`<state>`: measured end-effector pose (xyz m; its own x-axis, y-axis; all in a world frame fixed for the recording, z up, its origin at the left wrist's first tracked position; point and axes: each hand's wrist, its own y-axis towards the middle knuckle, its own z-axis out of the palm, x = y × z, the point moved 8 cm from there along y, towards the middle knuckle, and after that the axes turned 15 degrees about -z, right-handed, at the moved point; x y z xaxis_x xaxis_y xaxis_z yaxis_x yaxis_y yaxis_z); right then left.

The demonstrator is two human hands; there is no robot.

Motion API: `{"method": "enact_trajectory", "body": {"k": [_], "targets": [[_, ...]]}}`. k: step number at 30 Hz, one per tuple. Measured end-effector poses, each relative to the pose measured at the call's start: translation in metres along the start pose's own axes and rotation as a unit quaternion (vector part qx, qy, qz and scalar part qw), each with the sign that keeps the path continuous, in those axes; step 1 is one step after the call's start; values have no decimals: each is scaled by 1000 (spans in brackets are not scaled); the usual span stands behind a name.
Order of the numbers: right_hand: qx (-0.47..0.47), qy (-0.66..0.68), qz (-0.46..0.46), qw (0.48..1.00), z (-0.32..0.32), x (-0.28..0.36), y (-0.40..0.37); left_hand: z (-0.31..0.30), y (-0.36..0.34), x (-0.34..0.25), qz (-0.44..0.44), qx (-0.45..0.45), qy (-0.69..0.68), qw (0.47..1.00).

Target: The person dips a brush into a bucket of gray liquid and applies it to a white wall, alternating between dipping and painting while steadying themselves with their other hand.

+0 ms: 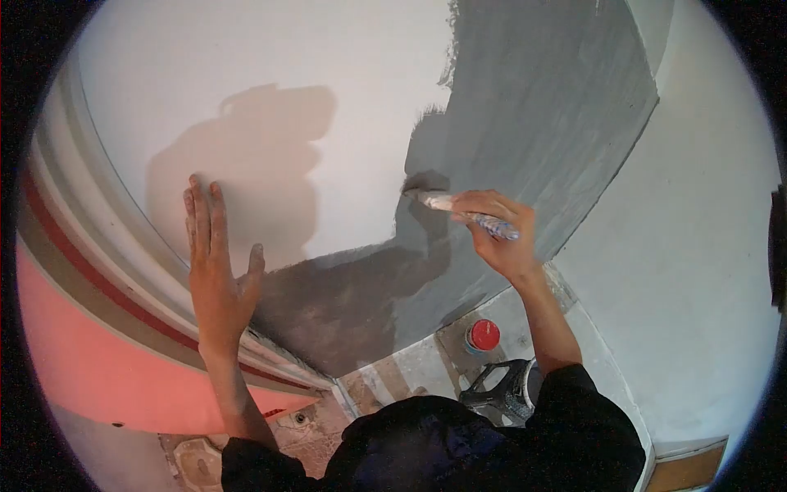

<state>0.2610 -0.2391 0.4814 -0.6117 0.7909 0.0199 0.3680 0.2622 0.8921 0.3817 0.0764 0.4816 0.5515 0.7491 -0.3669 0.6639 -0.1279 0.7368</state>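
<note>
My right hand is wrapped round the handle of a paintbrush, whose tip touches the wall at the border between grey and white. Grey paint covers the right side and the lower strip of this wall. The rest of the wall is white, with shadows of my head and arms falling on it. My left hand lies against the white part at the left, fingers stretched out and thumb apart, holding nothing. Dark smudges mark its fingertips.
Below my right arm, a small tub with a red lid stands on the floor near a black stool-like object. A pale side wall rises at the right. A pink panel with cream and red trim lies left.
</note>
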Motion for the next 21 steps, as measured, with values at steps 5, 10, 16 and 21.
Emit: {"method": "enact_trajectory", "body": {"k": [5, 10, 16, 21], "targets": [[-36, -22, -32, 999, -6, -6, 25, -1, -2, 0, 10, -6, -13, 1000], [-126, -89, -142, 978, -48, -5, 78, -3, -1, -1, 9, 0, -12, 1000], [-86, -121, -141, 979, -53, 17, 47, 2, -3, 5, 1, 1, -16, 1000], [-56, -21, -11, 998, -26, -19, 15, -1, -2, 3, -2, 3, -18, 1000]]}}
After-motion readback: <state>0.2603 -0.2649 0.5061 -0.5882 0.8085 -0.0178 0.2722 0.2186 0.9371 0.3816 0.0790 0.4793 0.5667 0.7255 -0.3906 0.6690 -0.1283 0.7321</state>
